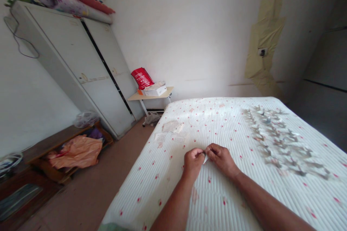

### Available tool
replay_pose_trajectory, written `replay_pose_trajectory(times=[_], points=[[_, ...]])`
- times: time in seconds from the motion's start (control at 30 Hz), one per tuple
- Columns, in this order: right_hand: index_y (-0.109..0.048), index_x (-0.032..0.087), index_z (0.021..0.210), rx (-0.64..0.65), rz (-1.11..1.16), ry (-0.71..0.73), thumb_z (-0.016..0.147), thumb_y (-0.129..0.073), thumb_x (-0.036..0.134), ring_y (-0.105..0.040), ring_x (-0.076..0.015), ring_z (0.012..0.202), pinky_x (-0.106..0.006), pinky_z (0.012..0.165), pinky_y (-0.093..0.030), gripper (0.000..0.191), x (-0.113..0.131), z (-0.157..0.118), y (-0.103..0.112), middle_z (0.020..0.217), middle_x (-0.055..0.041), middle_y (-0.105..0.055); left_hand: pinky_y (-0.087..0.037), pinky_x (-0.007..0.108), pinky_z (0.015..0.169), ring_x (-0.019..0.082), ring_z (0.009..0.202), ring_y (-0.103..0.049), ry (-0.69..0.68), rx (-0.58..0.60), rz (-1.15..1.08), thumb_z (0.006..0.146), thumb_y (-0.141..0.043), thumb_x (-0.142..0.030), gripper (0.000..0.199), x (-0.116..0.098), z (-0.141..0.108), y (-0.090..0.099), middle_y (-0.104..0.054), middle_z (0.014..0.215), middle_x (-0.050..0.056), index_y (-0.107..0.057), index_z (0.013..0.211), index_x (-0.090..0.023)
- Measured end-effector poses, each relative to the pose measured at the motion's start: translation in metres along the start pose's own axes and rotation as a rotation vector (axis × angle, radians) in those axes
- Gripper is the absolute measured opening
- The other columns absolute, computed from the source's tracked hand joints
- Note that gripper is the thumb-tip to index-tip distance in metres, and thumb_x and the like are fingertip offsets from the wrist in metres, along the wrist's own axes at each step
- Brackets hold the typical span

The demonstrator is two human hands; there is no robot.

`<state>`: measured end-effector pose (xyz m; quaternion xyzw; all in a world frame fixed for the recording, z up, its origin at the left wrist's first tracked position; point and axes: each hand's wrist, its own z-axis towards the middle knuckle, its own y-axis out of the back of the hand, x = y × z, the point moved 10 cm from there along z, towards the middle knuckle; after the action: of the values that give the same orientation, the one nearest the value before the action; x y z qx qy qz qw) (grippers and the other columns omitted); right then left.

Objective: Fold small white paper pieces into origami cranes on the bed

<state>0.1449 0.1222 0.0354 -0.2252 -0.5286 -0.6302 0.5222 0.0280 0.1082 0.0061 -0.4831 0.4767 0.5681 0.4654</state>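
Over the bed, my left hand (193, 160) and my right hand (221, 158) meet with their fingertips pinched together. Between them is a small piece of folded paper (205, 159), its white tip pointing down; the fingers hide most of it. Beyond my left hand, several loose printed paper sheets (180, 137) lie flat on the quilted cover. To the right of my right hand, many small folded paper pieces (276, 140) stand in rows, blurred in this view.
A white quilted bed (214, 195) with red dots spreads under my hands. Behind it, a small table (135, 96) bears a red bag (142, 78) and a white box (155, 91). A grey cabinet (73, 47) and a low wooden bench (35, 144) stand at left.
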Motion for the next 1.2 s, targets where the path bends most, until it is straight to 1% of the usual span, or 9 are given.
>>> replay_pose_trajectory(times=[0.2, 0.4, 0.57, 0.67, 0.8, 0.9, 1.07, 1.2], points=[[-0.055, 0.018, 0.063, -0.014, -0.012, -0.027, 0.079, -0.047, 0.034, -0.048, -0.0104, 0.05, -0.021, 0.05, -0.037, 0.024, 0.0, 0.001, 0.001, 0.052, 0.0024, -0.052, -0.044, 0.02, 0.053, 0.011, 0.055, -0.053, 0.003, 0.054, -0.076, 0.065, -0.052, -0.016, 0.018, 0.004, 0.001, -0.005, -0.061, 0.062, 0.001, -0.064, 0.076, -0.01], [-0.057, 0.018, 0.064, -0.013, -0.026, -0.021, 0.078, -0.048, 0.035, -0.05, -0.0118, 0.051, -0.021, 0.05, -0.037, 0.023, 0.004, 0.001, 0.003, 0.053, 0.0015, -0.054, -0.047, 0.022, 0.056, 0.013, 0.059, -0.057, 0.034, 0.029, -0.089, 0.064, -0.058, -0.019, 0.037, 0.007, -0.001, 0.001, -0.063, 0.066, 0.003, -0.063, 0.1, -0.009], [-0.058, 0.017, 0.065, 0.022, 0.095, -0.04, 0.079, -0.048, 0.036, -0.049, -0.0107, 0.05, -0.02, 0.049, -0.037, 0.025, 0.0, 0.0, -0.002, 0.053, 0.0016, -0.054, -0.044, 0.022, 0.053, 0.012, 0.054, -0.054, 0.038, 0.048, -0.116, 0.06, -0.065, -0.023, 0.039, 0.006, -0.001, -0.001, -0.061, 0.061, 0.002, -0.064, 0.096, -0.009], [-0.058, 0.017, 0.066, 0.053, 0.158, -0.048, 0.08, -0.048, 0.037, -0.048, -0.0103, 0.05, -0.02, 0.05, -0.038, 0.026, -0.003, -0.001, -0.007, 0.054, 0.0015, -0.054, -0.041, 0.021, 0.051, 0.01, 0.05, -0.051, 0.051, 0.03, -0.137, 0.058, -0.067, -0.025, 0.04, 0.006, 0.0, -0.001, -0.059, 0.058, 0.001, -0.063, 0.094, -0.008], [-0.057, 0.017, 0.064, 0.056, 0.149, -0.037, 0.08, -0.049, 0.037, -0.046, -0.0097, 0.05, -0.02, 0.049, -0.036, 0.027, -0.002, -0.002, -0.01, 0.053, 0.0026, -0.05, -0.038, 0.02, 0.049, 0.009, 0.048, -0.047, 0.044, 0.005, -0.135, 0.058, -0.067, -0.022, 0.04, 0.005, 0.0, 0.001, -0.053, 0.052, -0.003, -0.063, 0.095, -0.009], [-0.057, 0.017, 0.064, 0.057, 0.154, -0.024, 0.08, -0.049, 0.036, -0.045, -0.0093, 0.05, -0.02, 0.049, -0.036, 0.026, 0.0, -0.002, -0.01, 0.053, 0.0031, -0.049, -0.036, 0.019, 0.049, 0.008, 0.047, -0.045, 0.027, 0.001, -0.146, 0.058, -0.066, -0.021, 0.04, 0.006, 0.001, 0.002, -0.051, 0.051, -0.003, -0.062, 0.096, -0.009], [-0.058, 0.017, 0.075, 0.096, 0.177, 0.017, 0.079, -0.05, 0.034, -0.052, -0.0112, 0.059, -0.021, 0.055, -0.041, 0.019, 0.006, -0.002, -0.011, 0.065, 0.0006, -0.056, -0.035, 0.019, 0.048, 0.007, 0.047, -0.042, -0.015, -0.044, -0.165, 0.064, -0.062, -0.02, 0.036, 0.005, 0.001, 0.01, -0.049, 0.054, -0.004, -0.061, 0.099, -0.01], [-0.059, 0.018, 0.078, 0.084, 0.104, 0.068, 0.078, -0.051, 0.028, -0.055, -0.0129, 0.066, -0.023, 0.061, -0.043, 0.013, 0.008, -0.002, -0.01, 0.072, -0.0015, -0.059, -0.035, 0.018, 0.049, 0.006, 0.047, -0.041, -0.022, -0.067, -0.177, 0.063, -0.058, -0.015, 0.037, 0.004, 0.001, 0.013, -0.048, 0.054, -0.004, -0.061, 0.099, -0.011]])
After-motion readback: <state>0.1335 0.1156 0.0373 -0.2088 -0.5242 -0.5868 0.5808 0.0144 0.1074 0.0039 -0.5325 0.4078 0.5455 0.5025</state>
